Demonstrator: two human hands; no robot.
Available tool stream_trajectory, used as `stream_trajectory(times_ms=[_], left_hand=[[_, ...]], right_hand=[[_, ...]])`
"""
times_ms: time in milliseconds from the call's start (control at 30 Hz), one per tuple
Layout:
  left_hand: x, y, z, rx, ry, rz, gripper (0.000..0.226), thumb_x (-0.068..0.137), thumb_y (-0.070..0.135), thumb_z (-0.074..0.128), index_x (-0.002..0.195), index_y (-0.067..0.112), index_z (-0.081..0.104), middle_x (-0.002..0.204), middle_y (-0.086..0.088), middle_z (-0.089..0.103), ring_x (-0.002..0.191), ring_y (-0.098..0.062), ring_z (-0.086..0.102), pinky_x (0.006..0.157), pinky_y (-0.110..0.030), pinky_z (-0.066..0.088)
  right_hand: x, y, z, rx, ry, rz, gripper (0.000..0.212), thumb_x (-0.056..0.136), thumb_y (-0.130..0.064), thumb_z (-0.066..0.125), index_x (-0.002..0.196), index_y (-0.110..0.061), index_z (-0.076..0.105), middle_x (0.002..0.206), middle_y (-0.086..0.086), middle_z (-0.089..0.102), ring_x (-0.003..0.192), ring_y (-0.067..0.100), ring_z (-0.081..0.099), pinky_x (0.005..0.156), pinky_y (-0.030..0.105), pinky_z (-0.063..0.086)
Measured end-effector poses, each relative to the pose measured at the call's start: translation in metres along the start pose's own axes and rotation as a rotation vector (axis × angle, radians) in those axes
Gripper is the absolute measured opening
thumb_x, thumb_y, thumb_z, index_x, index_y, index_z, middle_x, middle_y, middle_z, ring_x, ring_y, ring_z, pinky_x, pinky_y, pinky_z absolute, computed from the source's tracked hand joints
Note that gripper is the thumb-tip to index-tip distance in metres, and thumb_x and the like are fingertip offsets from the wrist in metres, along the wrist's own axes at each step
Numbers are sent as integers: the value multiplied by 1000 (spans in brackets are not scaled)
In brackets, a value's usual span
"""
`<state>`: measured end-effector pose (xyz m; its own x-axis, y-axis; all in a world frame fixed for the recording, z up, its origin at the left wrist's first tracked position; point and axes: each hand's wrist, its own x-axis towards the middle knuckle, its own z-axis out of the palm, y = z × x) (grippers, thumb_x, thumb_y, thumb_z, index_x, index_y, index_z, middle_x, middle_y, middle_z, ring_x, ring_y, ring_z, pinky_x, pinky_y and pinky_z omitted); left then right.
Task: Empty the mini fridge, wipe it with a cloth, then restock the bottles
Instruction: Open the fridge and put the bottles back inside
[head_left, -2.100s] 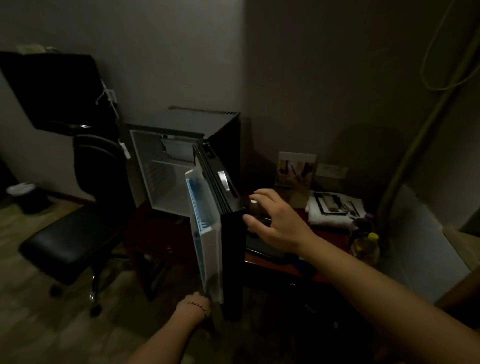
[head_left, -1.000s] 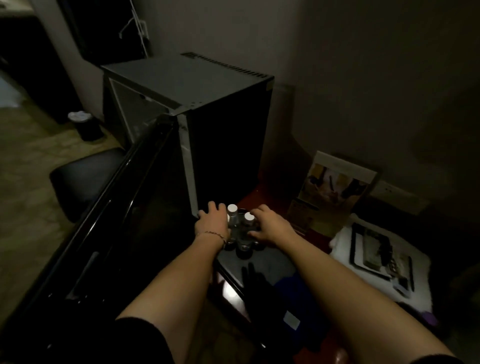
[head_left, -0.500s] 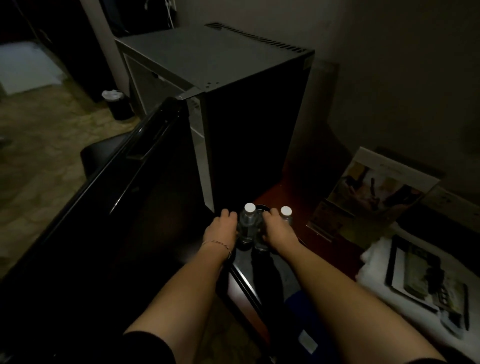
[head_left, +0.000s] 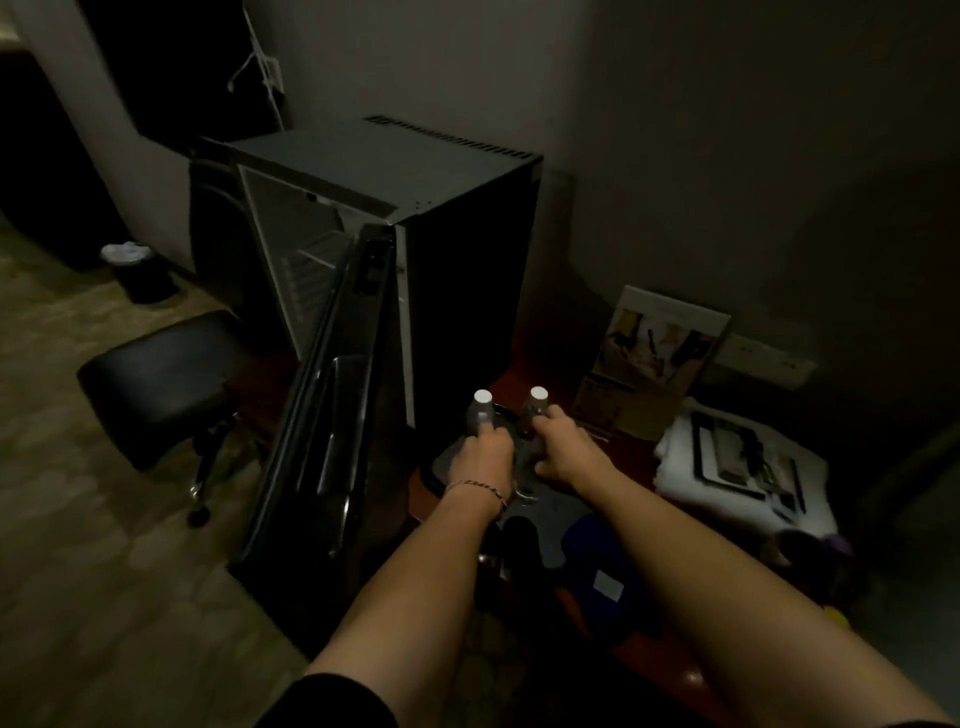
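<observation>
A black mini fridge (head_left: 415, 176) stands on a red-brown table, its door (head_left: 332, 415) swung wide open toward me, the pale inside with a wire shelf showing. Just right of the fridge, over a dark tray (head_left: 556, 506), my left hand (head_left: 480, 457) grips a small white-capped bottle (head_left: 480, 408) by its body. My right hand (head_left: 563, 449) grips a second white-capped bottle (head_left: 535, 405) beside it. Both bottles are upright and a hand's width apart. Whether they are lifted off the tray is hidden by my hands.
A brochure stand (head_left: 654, 358) leans against the wall right of the bottles. A white folded towel (head_left: 748, 467) carries a black tray of small items. A dark blue cloth (head_left: 597, 566) lies near the table edge. A black office chair (head_left: 161, 379) and a small bin (head_left: 137, 270) stand left.
Both hands have closed round one bottle each and drawn the two apart; half a second ago they flanked the clustered bottles. My view has pulled back and up.
</observation>
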<state>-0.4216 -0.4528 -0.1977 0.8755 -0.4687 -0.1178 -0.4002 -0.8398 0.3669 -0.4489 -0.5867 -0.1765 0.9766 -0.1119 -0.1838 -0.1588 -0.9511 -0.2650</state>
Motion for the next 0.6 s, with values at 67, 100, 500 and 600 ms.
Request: stream_trajectory(times_ms=[67,100,500,600], left_hand=[[-31,6,-5,-15,4,36,40,90,13,65,126,9,49,129,-11,44,115,-32,53,92,-43,50],[-47,9,-6,-16,1,60,41,89,14,65,126,8,49,129,-12,44,116,-32,52,93,-42,50],[-193,-10,-6,5,-184,268,34,91,16,63,122,8,51,129,-12,45,115,-32,53,95,-39,47],[-228,-28,-6,14,-185,287,33,91,15,63,120,9,52,129,-11,45,114,-31,54,93,-39,48]], right_hand=[[-35,-11,-4,-10,30,58,34,86,-12,70,116,-10,55,124,8,41,103,33,57,88,46,52],[-52,-16,-4,-17,46,89,30,85,-12,70,110,-12,54,122,7,41,100,31,57,86,45,52],[-222,-81,28,23,58,318,33,82,-11,73,111,-19,57,113,-4,40,93,17,53,76,30,48],[-249,-105,41,34,56,327,36,82,-10,73,114,-18,59,117,-2,42,98,20,56,85,35,54]])
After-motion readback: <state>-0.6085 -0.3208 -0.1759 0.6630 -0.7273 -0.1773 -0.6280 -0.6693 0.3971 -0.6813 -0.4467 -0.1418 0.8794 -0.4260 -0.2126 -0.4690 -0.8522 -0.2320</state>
